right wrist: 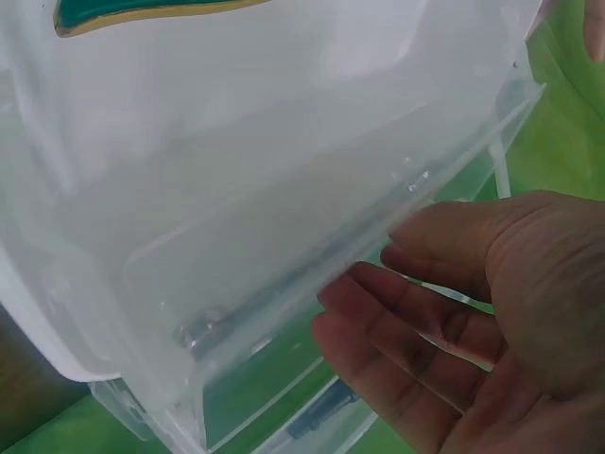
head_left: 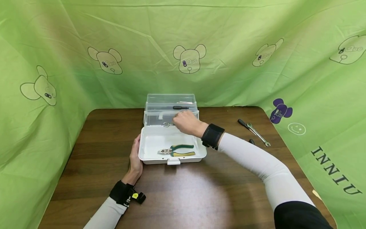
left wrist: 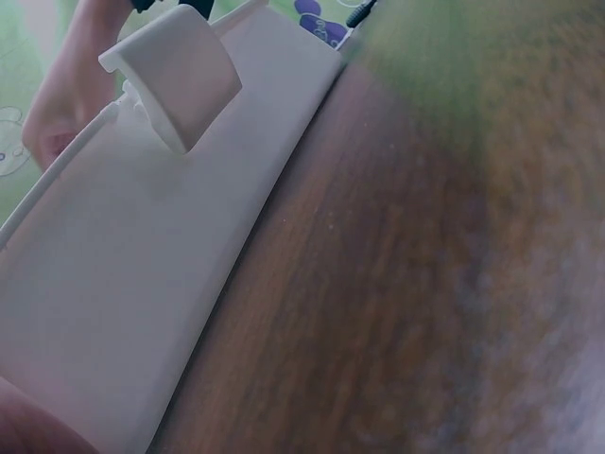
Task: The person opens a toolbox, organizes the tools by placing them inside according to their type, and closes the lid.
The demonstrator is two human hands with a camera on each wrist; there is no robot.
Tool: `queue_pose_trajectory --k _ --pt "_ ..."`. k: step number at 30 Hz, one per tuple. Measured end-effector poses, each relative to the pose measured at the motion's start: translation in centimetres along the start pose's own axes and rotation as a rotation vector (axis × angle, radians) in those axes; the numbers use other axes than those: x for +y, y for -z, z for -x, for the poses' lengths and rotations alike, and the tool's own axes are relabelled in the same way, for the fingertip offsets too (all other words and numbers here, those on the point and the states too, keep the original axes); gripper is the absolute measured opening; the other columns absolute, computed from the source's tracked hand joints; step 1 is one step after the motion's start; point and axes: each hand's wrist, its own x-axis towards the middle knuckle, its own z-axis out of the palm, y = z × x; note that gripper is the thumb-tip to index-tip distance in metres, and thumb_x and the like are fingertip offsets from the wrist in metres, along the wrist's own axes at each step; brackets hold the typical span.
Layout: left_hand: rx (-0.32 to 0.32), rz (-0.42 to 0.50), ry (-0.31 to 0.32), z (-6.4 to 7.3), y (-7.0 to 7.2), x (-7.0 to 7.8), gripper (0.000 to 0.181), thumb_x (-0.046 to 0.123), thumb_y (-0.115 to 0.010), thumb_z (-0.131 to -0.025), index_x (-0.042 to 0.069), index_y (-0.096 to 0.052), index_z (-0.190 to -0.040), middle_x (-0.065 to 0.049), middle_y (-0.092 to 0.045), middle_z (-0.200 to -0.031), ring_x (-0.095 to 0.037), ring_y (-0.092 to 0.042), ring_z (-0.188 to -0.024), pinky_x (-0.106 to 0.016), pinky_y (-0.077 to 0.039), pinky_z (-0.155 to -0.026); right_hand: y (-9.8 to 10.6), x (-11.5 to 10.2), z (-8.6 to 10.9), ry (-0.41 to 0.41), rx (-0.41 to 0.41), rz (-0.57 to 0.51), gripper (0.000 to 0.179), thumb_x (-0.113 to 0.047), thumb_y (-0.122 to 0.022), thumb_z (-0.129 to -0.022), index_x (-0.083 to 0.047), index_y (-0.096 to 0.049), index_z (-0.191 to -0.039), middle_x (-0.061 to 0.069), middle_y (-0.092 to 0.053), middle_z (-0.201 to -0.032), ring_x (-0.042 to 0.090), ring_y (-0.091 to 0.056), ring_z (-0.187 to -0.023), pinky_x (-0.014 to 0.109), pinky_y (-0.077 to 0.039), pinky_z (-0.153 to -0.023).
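Note:
A white toolbox (head_left: 152, 136) stands with its clear tiered trays (head_left: 154, 119) raised at the back. Against its left side rests my left hand (head_left: 135, 160), fingers extended along the wall. My right hand (head_left: 186, 122) hovers over the lower clear tray, its fingers loosely bent with nothing between them in the right wrist view. Below those fingers lies a wrench (right wrist: 203, 331), seen through the clear plastic. A black-handled screwdriver (head_left: 180, 107) is in an upper tray. Pliers (head_left: 178, 150) with green and yellow handles lie in the white base.
On the table at right lie another wrench (head_left: 258, 135) and a black-handled screwdriver (head_left: 243, 123). A further black handle (head_left: 251, 142) is partly hidden by the right forearm. The toolbox's latch (left wrist: 180, 76) juts from its front wall. Green cloth (head_left: 137, 63) surrounds the table.

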Motion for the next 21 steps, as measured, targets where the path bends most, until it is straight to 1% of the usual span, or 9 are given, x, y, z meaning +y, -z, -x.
queue_pose_trajectory --k 5,8,12,17,21 --pt "-0.002 -0.005 -0.002 0.0 0.0 0.0 0.07 0.044 -0.023 -0.115 -0.005 -0.02 -0.166 -0.021 -0.022 -0.173 -0.032 -0.019 -0.16 -0.051 -0.013 -0.13 0.8 0.3 0.5 -0.018 -0.011 -0.04 0.017 -0.009 -0.071 -0.1 -0.008 -0.073 -0.083 0.008 -0.069 -0.077 0.015 -0.046 -0.058 0.03 -0.039 -0.053" --pt "-0.004 -0.008 0.001 0.0 0.1 0.0 0.07 0.044 -0.023 -0.115 -0.005 -0.02 -0.166 -0.021 -0.022 -0.173 -0.031 -0.018 -0.16 -0.051 -0.013 -0.13 1.3 0.6 1.0 -0.042 -0.024 -0.088 0.019 -0.011 -0.072 -0.099 -0.009 -0.07 -0.081 0.007 -0.065 -0.075 0.016 -0.045 -0.059 0.031 -0.036 -0.055" --pt "-0.007 -0.006 -0.001 0.1 0.1 0.0 0.071 0.045 -0.023 -0.115 -0.004 -0.02 -0.166 -0.021 -0.022 -0.173 -0.032 -0.019 -0.16 -0.052 -0.013 -0.13 2.1 1.2 1.8 -0.069 -0.015 -0.149 0.022 -0.013 -0.073 -0.099 -0.012 -0.065 -0.078 0.003 -0.057 -0.069 0.015 -0.041 -0.059 0.031 -0.031 -0.055" --pt "-0.005 -0.003 -0.005 0.0 0.1 0.0 0.071 0.044 -0.023 -0.115 -0.005 -0.02 -0.166 -0.022 -0.022 -0.173 -0.033 -0.019 -0.16 -0.052 -0.013 -0.13 3.1 2.1 3.1 -0.084 0.032 -0.14 0.023 -0.012 -0.072 -0.096 -0.013 -0.063 -0.075 -0.001 -0.049 -0.066 0.014 -0.041 -0.057 0.035 -0.036 -0.05" --pt "-0.005 -0.009 -0.004 0.0 0.1 -0.1 0.07 0.044 -0.023 -0.115 -0.005 -0.02 -0.166 -0.021 -0.022 -0.173 -0.031 -0.018 -0.16 -0.051 -0.012 -0.13 3.6 3.0 4.3 -0.109 0.038 -0.127 0.02 -0.014 -0.074 -0.095 -0.013 -0.065 -0.078 -0.001 -0.051 -0.066 0.016 -0.044 -0.055 0.038 -0.04 -0.049"
